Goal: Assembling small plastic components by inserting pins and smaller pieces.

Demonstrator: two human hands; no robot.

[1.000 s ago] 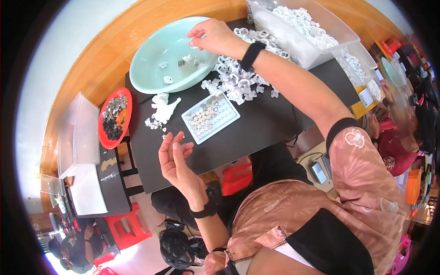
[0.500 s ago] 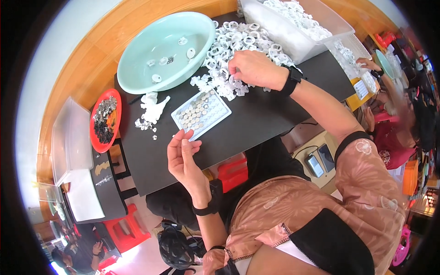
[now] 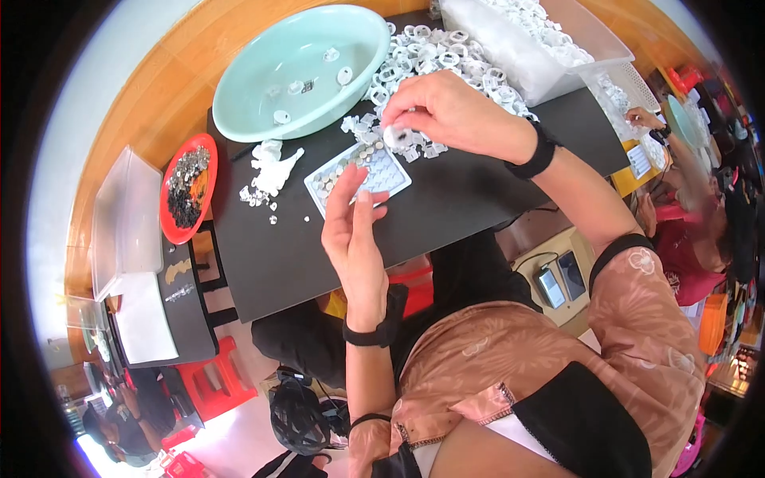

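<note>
Currently, right grip (image 3: 460, 113) pinches round white part (image 3: 390, 138); left grip (image 3: 357, 253) spread.
Probably light, stiff plastic; hold by rim.

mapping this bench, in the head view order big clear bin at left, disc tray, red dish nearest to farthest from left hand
1. Disc tray, partly behind the left hand.
2. Red dish, to the left.
3. Clear bin, farther left.

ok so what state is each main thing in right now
Right hand: pinched shut
White round part: held between right fingertips
Left hand: open, fingers apart
Tray: partly filled with round discs
Green basin: few white pieces inside
Red plate: heaped with small parts
Clear bin: heaped with white parts
White rings: piled loose
</note>
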